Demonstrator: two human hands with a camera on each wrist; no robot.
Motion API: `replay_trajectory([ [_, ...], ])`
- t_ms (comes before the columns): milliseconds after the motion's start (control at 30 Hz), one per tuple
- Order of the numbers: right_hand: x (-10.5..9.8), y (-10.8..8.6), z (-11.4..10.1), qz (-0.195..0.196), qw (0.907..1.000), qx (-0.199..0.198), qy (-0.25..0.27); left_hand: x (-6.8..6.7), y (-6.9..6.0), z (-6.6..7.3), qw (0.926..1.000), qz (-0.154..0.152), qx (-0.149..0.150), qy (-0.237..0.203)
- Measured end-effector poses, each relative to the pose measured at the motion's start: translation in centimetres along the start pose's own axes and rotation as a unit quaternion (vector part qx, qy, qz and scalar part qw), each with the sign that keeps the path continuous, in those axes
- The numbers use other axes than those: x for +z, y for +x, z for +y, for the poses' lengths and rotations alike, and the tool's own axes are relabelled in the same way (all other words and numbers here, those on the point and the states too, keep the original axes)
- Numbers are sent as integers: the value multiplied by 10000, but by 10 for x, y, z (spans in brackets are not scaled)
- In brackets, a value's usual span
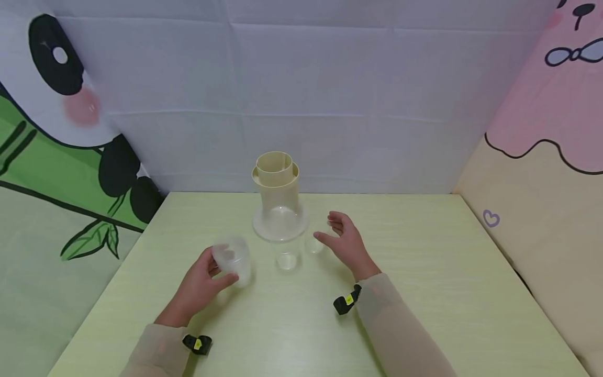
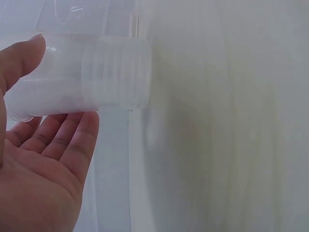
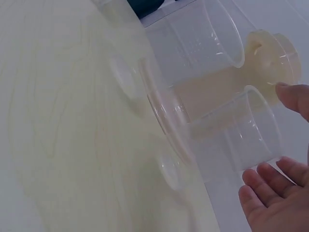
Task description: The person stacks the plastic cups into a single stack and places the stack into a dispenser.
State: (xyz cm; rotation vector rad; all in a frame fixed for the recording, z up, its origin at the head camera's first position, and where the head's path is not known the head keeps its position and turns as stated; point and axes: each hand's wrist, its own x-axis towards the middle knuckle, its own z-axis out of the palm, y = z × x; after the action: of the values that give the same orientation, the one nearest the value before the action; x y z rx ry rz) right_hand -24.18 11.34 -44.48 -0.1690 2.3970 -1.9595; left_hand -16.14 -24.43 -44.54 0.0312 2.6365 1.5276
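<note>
My left hand (image 1: 200, 283) holds a stack of nested clear plastic cups (image 1: 234, 257) on the left of the table, thumb on one side and fingers on the other. In the left wrist view the stack (image 2: 96, 72) shows many close rims. My right hand (image 3: 285, 198) is spread around a single clear cup (image 3: 227, 140) standing on the table. Its fingertips are close to that cup's rim; whether they touch it I cannot tell. Another clear cup (image 3: 188, 46) stands to the left of it.
Behind the cups stands a beige double-walled tube (image 1: 279, 196) on a clear round base (image 1: 280, 225). The pale wood-look table (image 1: 424, 235) ends at a white cloth backdrop (image 1: 353, 104). Printed cartoon panels border both sides.
</note>
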Motion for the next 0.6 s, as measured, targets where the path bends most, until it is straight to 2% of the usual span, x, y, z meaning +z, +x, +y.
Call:
replay_trajectory([
  [300, 10, 10, 9, 4, 9985, 473, -263, 1, -1, 1, 10000, -15, 33, -70],
  [600, 16, 13, 12, -181, 9990, 362, -190, 1, -1, 1, 9999, 9, 143, -85],
])
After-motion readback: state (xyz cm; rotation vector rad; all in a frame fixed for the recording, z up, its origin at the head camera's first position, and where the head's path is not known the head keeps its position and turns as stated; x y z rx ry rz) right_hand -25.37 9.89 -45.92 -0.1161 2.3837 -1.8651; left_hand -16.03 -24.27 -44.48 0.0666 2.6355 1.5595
